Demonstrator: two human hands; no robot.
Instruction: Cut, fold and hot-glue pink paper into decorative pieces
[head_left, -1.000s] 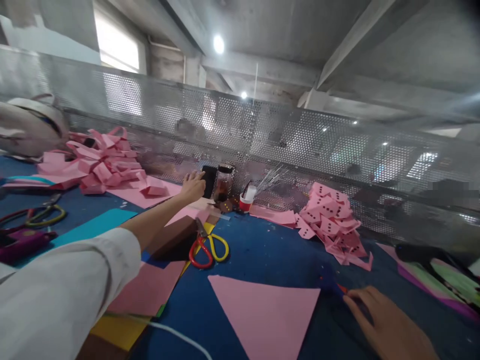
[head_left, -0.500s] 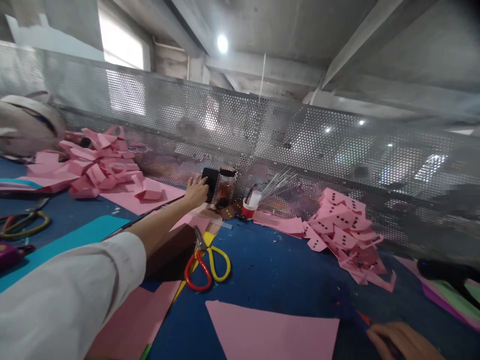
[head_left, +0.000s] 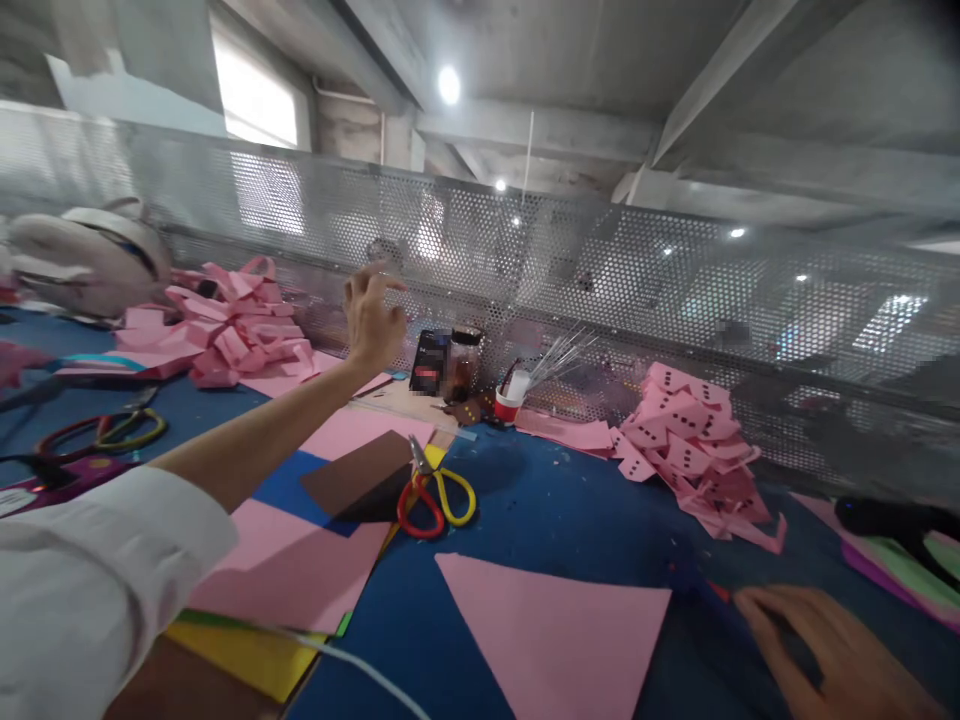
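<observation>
Head view: we see the empty left hand (head_left: 375,318), fingers loosely spread, just left of the upright black rectangular phone (head_left: 429,361), nearer than the right hand (head_left: 836,640), whose hold we cannot tell.

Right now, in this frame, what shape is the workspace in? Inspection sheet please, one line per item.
Surface: blue tabletop, small pale specks on it.
Work items: pink paper sheet lying flat; phone with lit screen, propped up beside a dark-lidded jar; dark blue tool, blurred.
Clutter: red-and-yellow-handled scissors; coloured paper stack; heap of dotted pink paper pieces; heap of folded pink paper; red-and-white cup.
Hands: left hand raised, holding nothing, nearest the phone; right hand at the dark blue tool, grip unclear.
Cables: white cord curving at the lower edge.
Surroundings: perforated metal screen behind the table; pale bag at far left.
</observation>
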